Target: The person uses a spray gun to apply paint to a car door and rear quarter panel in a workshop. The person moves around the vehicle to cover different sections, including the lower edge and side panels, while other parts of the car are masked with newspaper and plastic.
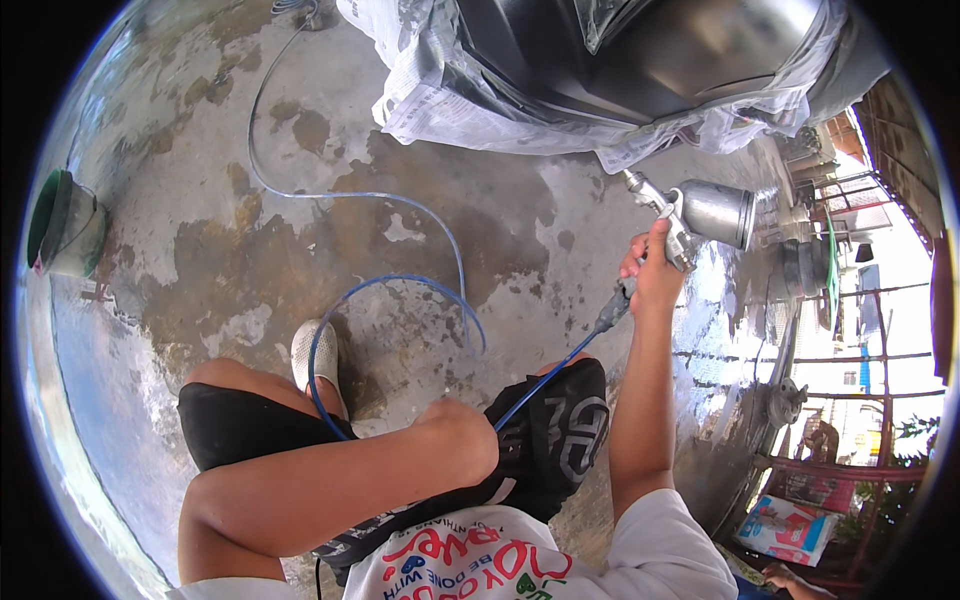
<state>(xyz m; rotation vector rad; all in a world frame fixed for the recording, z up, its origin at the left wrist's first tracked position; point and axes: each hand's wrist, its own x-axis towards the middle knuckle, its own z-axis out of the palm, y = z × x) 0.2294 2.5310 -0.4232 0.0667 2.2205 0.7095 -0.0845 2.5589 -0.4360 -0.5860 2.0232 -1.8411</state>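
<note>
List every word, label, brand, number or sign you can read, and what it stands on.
I describe print without copying wording.
White shirt: red, blue and dark lettering, partly readable.
Black shorts: large grey print, partly hidden.
Printed paper: too small to read.
Pink-and-blue pack: too blurred.
Spray gun: no lettering discernible.

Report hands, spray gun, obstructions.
Right hand gripping spray gun. Left hand, grip unclear. Gun near black panel. Blue hose loops past white shoe, possible snag.

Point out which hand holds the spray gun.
The right hand, closed around the spray gun; the left hand is nearer the body, apart from the gun.
</note>
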